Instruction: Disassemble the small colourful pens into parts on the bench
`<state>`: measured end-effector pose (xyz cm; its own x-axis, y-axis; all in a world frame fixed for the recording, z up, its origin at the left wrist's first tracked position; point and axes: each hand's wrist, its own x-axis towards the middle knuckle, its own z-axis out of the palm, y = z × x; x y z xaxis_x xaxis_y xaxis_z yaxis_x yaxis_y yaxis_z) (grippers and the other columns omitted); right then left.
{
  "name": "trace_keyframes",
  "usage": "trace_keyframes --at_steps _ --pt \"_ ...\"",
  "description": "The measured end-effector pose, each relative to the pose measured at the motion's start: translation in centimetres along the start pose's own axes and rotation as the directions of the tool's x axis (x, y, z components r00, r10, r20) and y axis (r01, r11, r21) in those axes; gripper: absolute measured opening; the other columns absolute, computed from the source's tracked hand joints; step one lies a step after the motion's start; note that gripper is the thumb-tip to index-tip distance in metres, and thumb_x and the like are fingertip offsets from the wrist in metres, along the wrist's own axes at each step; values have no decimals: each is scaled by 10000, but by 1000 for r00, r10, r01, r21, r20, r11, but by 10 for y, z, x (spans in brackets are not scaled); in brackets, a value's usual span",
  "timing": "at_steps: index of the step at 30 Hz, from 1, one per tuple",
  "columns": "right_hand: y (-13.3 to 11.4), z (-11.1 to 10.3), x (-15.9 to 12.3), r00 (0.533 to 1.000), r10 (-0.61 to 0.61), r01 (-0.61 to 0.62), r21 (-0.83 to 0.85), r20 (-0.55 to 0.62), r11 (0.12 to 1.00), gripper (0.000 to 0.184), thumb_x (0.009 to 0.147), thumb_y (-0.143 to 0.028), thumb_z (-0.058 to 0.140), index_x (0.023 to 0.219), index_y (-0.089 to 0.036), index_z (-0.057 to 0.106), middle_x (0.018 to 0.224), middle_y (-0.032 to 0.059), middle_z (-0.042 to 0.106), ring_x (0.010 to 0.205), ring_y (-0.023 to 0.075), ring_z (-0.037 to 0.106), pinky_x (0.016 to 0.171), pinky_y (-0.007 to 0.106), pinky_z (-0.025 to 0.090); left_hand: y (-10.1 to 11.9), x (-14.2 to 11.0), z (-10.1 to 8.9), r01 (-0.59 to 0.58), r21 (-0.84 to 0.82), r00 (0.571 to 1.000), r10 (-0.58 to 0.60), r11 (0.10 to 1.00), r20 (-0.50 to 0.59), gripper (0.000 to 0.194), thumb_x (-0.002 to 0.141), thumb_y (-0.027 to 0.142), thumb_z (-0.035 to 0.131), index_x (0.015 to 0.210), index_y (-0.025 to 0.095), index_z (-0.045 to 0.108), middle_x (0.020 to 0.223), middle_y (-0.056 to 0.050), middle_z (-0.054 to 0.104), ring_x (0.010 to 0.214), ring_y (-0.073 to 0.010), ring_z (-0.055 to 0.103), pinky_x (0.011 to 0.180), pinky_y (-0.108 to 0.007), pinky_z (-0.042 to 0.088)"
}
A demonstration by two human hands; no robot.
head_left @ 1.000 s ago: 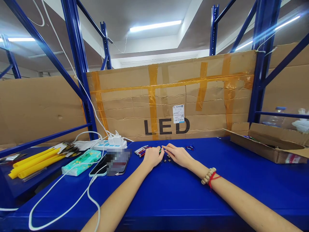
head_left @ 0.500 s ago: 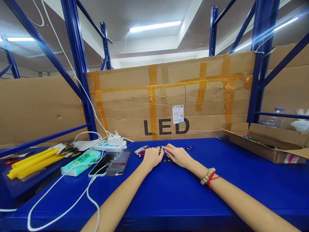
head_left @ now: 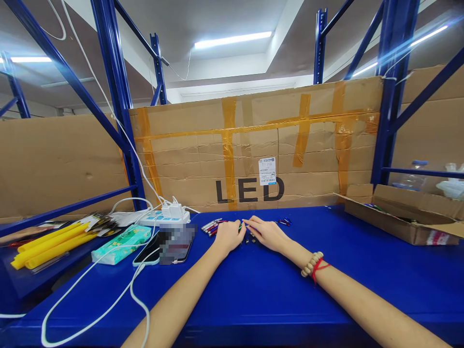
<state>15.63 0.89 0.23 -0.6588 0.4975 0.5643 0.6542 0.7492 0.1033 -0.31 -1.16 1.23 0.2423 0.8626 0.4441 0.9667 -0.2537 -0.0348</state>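
Observation:
My left hand [head_left: 229, 235] rests on the blue tabletop with its fingers closed around a small green piece [head_left: 239, 226], mostly hidden by the fingers. My right hand [head_left: 267, 233] meets it fingertip to fingertip, thumb and forefinger pinched together; whatever is between them is too small to name. Under the fingertips lie several tiny dark and brass-coloured parts [head_left: 250, 239]. Beside my left hand is a cluster of slim metallic tubes [head_left: 211, 227] in silver, red and dark tones. Small blue and red pieces [head_left: 284, 222] lie beyond my right hand.
Left of my hands are two phones [head_left: 177, 246], a green tissue pack [head_left: 121, 244], a power strip [head_left: 166, 217] and looping white cables [head_left: 136, 285]. Yellow tubes [head_left: 54, 244] lie further left. An open cardboard box [head_left: 395, 217] stands right; a taped LED carton [head_left: 195, 164] walls the back.
A blurred skin-toned shape, like another person's arm, has come in at the far left by the yellow tubes. Both my hands stay in nearly the same place.

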Motion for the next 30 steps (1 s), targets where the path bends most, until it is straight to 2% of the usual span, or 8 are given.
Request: trace_keyframes --at_steps 22,30 --pt "-1 -1 1 1000 6 -6 23 -29 1000 365 925 -272 268 1228 -226 466 972 59 569 749 148 599 605 243 473 1 -1 -3 21 -16 1000 -21 1000 14 367 884 317 244 858 159 574 817 -106 666 800 -232 630 661 -310 431" --pt "0 0 0 1000 10 -10 -3 -1 1000 367 925 -273 264 1228 -210 463 978 66 568 757 157 597 596 250 466 1 -1 -2 10 2 1000 -10 1000 -2 374 882 318 241 859 159 578 809 -106 668 783 -241 633 640 -315 436"
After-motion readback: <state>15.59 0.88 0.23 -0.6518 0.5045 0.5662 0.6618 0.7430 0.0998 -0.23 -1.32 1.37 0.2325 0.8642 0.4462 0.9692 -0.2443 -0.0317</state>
